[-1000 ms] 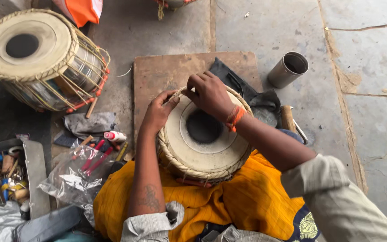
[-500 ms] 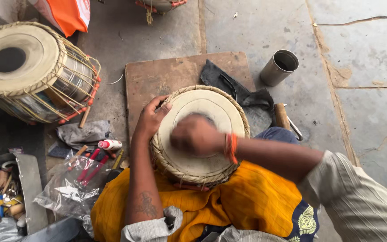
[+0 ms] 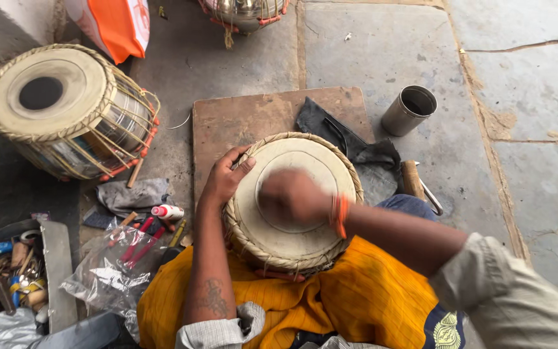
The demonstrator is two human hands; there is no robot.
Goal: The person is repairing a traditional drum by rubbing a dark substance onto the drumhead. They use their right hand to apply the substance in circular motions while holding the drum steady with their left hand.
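Right hand: motion-blurred over the skin's centre, finger state can't tell. Left hand: fingers curled on the woven rim of the drum, gripping it. Drum sits in lap on orange cloth. Second drum well apart, metal cup beyond.

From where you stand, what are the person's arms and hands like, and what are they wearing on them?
Both hands are bare. The left hand belongs to a forearm with a dark tattoo, its light grey sleeve rolled up near the elbow. The right hand is motion-blurred, with an orange thread band at the wrist and a pale grey-beige sleeve pushed up the arm.
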